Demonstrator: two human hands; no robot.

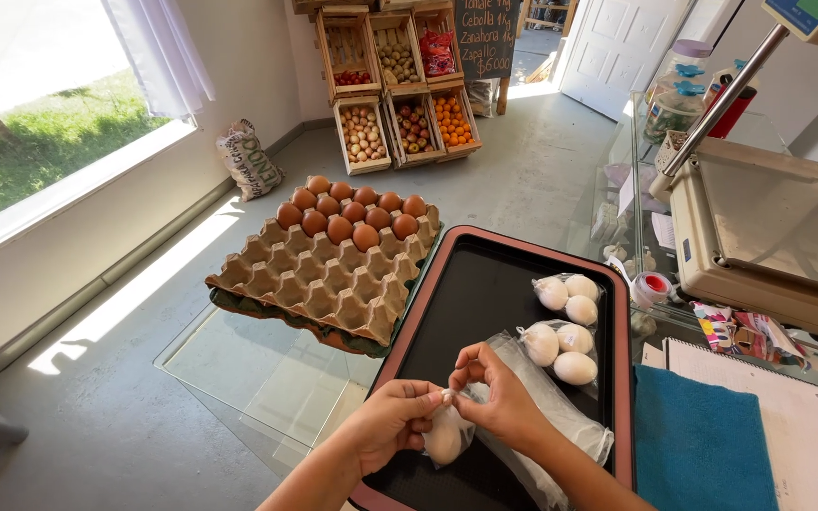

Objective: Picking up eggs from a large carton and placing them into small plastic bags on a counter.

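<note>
— What are the fingers doing?

— Both sets are pinched shut on the neck of a small clear bag [447,431]. The left hand [392,421] and right hand [499,402] meet at its top, as if twisting or knotting it; a white egg hangs inside, low over the black tray [485,284].

— Anything finished?

— Two bagged bundles of white eggs [565,298] [560,352] already lie on the tray, just right of the hands, each holding about three. Loose plastic bags [560,426] lie under the right wrist.

— And what's left?

— Judging by that, the third bag is being closed now. The cardboard egg carton [319,279] beside the tray holds only brown eggs [352,216] along its far rows; the rest of its cups are bare. A scale [759,237] stands to the right.
</note>
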